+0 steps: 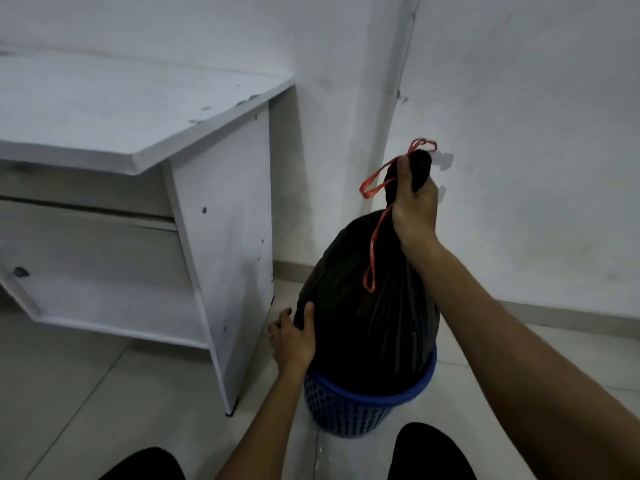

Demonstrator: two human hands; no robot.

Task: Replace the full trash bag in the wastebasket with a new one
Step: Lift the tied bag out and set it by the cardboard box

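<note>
A full black trash bag [360, 306] stands tall, its lower part still inside a blue perforated wastebasket [349, 410] on the floor. My right hand [414, 206] grips the gathered neck of the bag high above the basket. Red drawstring loops [372, 244] hang from the neck on the left of that hand. My left hand [292, 337] holds the bag's left side just above the basket rim, thumb on the plastic. No new bag is in view.
A white desk [138, 140] with a side panel and lower shelf stands close to the left of the basket. White walls meet in a corner behind it. The floor is pale tile. My knees [433, 452] show at the bottom edge.
</note>
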